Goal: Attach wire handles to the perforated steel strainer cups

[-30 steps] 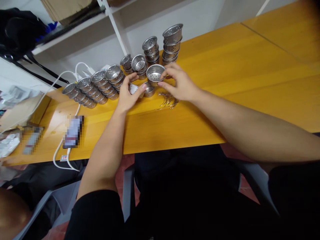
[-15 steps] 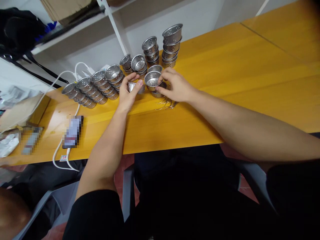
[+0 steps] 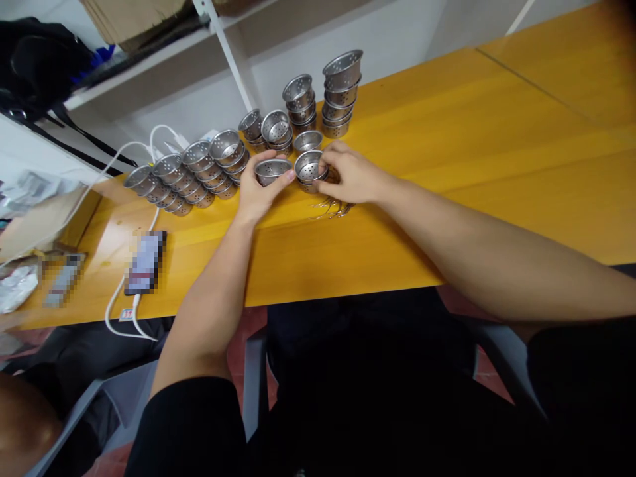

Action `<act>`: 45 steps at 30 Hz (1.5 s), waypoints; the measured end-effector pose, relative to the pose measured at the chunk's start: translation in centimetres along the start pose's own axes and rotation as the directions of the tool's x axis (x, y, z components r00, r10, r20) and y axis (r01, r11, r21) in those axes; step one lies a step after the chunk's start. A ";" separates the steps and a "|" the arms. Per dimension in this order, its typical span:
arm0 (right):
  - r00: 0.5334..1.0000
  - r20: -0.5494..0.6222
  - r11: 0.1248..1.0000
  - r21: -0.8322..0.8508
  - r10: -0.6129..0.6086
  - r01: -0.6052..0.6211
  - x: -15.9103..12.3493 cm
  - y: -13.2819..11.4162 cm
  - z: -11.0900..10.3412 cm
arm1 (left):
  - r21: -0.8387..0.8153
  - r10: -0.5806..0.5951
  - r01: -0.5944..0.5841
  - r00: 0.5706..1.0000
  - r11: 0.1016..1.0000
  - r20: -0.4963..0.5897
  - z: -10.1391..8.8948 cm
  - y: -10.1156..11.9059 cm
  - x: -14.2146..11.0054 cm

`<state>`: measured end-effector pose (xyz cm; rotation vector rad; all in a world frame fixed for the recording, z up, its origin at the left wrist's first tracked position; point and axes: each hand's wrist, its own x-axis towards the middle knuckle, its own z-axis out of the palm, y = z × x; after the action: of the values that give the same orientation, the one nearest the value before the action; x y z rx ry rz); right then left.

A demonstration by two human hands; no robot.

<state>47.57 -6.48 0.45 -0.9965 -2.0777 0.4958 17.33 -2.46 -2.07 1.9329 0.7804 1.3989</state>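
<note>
My left hand (image 3: 259, 189) is closed around a small perforated metal cup (image 3: 272, 172), its open mouth facing up. Pinched at the rim by my right hand (image 3: 352, 173) is another perforated cup (image 3: 308, 169), which sits low over the table just to the right of the first. Behind it stands one more metal cup (image 3: 308, 140). Several thin bent wires (image 3: 338, 209) lie on the table beneath my right hand.
Leaning stacks of perforated cups (image 3: 199, 156) line the table's left back. Upright stacks (image 3: 342, 93) stand near the wall. A phone (image 3: 145, 263) with a white cable (image 3: 112, 311) lies at left. The wooden table (image 3: 472, 159) extends right.
The cup in my right hand has moved down and slightly right. In my left hand the cup has turned so that its opening shows.
</note>
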 end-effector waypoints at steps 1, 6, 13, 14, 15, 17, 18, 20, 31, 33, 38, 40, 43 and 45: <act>1.000 -0.012 1.000 0.012 -0.008 0.008 0.0 0.1 0.1 | -0.002 0.005 -0.005 1.000 1.000 0.024 0.1 0.1 -0.1; 0.998 -0.003 0.998 0.016 -0.065 0.065 0.0 0.8 0.3 | -0.004 0.001 -0.001 0.995 1.000 0.099 0.2 0.1 -0.1; 0.999 0.001 0.999 0.000 -0.046 0.046 0.4 1.3 0.9 | 0.048 -0.044 0.039 0.994 0.998 0.103 0.1 0.2 -0.2; 0.999 -0.002 0.999 -0.010 -0.045 0.045 0.5 1.3 1.1 | 0.059 -0.041 0.035 0.993 0.998 0.107 0.2 0.2 -0.2; 0.999 -0.005 0.999 -0.028 -0.044 0.044 0.6 1.4 1.2 | 0.073 -0.035 0.027 0.993 0.997 0.110 0.2 0.1 -0.3; 0.999 -0.009 0.997 -0.070 -0.044 0.043 0.8 1.4 1.6 | 0.111 -0.013 0.000 0.994 0.994 0.111 0.3 0.2 -0.3; 0.999 -0.006 0.996 -0.085 -0.040 0.040 0.8 1.3 1.8 | 0.135 0.006 -0.020 0.994 0.991 0.106 0.4 0.3 -0.2; 1.000 0.003 0.995 -0.097 -0.027 0.027 0.8 1.1 2.0 | 0.182 0.047 -0.062 0.995 0.981 0.084 0.5 0.7 0.0; 1.000 0.000 1.000 0.017 -0.026 0.026 -0.1 0.5 1.4 | 0.261 0.123 -0.089 0.985 0.961 -0.119 0.2 2.2 1.3; 0.999 0.026 0.997 0.069 -0.046 0.044 -0.1 0.2 1.2 | 0.244 0.109 -0.084 0.990 0.966 -0.094 0.5 1.9 1.2; 0.991 -0.085 0.992 0.074 -0.099 0.106 -0.3 -2.2 -0.3 | 0.294 0.151 -0.149 0.988 0.944 0.017 0.7 2.6 1.0; 0.987 -0.066 0.985 0.086 -0.147 0.153 -0.3 -3.3 -0.6 | 0.306 0.140 -0.158 0.987 0.939 0.080 0.7 3.3 0.9; 0.975 0.023 0.972 0.088 -0.219 0.216 -0.2 -4.1 -0.5 | 0.283 0.133 -0.176 0.977 0.943 0.164 0.8 4.5 0.7; 0.971 0.057 0.970 0.087 -0.233 0.227 -0.2 -4.1 -0.4 | 0.269 0.134 -0.181 0.974 0.946 0.184 0.9 4.9 0.7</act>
<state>45.90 -9.17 3.13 -0.6893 -2.1815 0.4933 18.89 -5.18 1.84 2.3457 0.7970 1.2520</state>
